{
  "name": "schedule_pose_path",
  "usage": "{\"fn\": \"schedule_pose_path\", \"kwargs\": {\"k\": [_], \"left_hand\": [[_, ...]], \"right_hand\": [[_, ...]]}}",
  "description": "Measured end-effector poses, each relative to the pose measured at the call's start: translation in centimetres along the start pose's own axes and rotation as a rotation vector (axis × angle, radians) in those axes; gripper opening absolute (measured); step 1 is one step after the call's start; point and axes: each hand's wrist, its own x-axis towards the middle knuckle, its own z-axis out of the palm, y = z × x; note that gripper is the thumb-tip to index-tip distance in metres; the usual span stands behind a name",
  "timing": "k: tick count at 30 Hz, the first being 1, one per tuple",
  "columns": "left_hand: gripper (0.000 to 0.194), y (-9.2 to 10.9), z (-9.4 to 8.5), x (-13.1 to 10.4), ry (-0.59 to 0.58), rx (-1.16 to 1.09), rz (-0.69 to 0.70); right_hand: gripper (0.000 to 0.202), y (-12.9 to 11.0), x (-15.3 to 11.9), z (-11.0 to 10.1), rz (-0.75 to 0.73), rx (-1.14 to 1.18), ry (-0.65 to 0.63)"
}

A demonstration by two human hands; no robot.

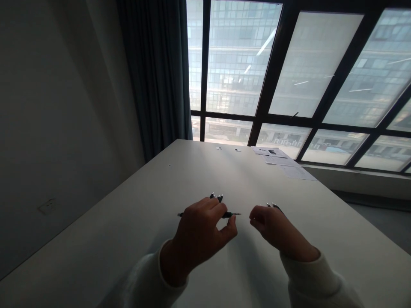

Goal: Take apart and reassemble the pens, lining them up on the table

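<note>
My left hand (202, 224) is closed around a dark pen (228, 214) that lies across it, roughly level. The pen's thin pointed end sticks out to the right, and its other end shows left of my knuckles. A short gap separates that tip from my right hand (272, 226), whose thumb and fingers are pinched together. Whatever that pinch holds, if anything, is too small to make out. Just beyond my left hand, several dark pens (221, 198) lie partly hidden. Slender dark pieces with shiny tips (276, 206) show behind my right hand, mostly covered by it.
A long white table (135, 239) stretches toward the windows. Printed sheets (276, 157) lie at its far right edge, and small round grommets (237, 150) show at the far end. A dark curtain (157, 77) hangs at the far left, beside a wall with a socket (48, 207).
</note>
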Motion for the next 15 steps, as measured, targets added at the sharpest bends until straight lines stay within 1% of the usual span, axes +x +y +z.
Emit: {"fn": "schedule_pose_path", "kwargs": {"k": [1, 3, 5, 8, 11, 15], "left_hand": [[0.018, 0.0, 0.0, 0.0, -0.003, 0.002, -0.001], [0.019, 0.0, 0.0, 0.1, -0.010, 0.002, -0.006], [0.019, 0.0, -0.1, 0.1, -0.022, -0.006, -0.016], [0.020, 0.1, -0.1, 0.1, -0.038, -0.018, -0.026], [0.020, 0.1, -0.1, 0.0, -0.024, -0.009, -0.021], [0.020, 0.1, -0.1, 0.0, -0.031, -0.008, -0.024]], "right_hand": [[0.008, 0.9, 0.3, 0.8, 0.031, -0.031, -0.102], [0.011, 2.5, 0.7, 2.5, 0.074, -0.131, -0.181], [0.015, 3.9, 0.9, 3.8, 0.091, -0.209, -0.182], [0.021, 5.3, 0.9, 4.9, 0.083, -0.238, -0.181], [0.024, 5.9, 0.8, 5.3, 0.062, -0.209, -0.183], [0.025, 5.9, 0.7, 5.9, 0.027, -0.144, -0.158]]}}
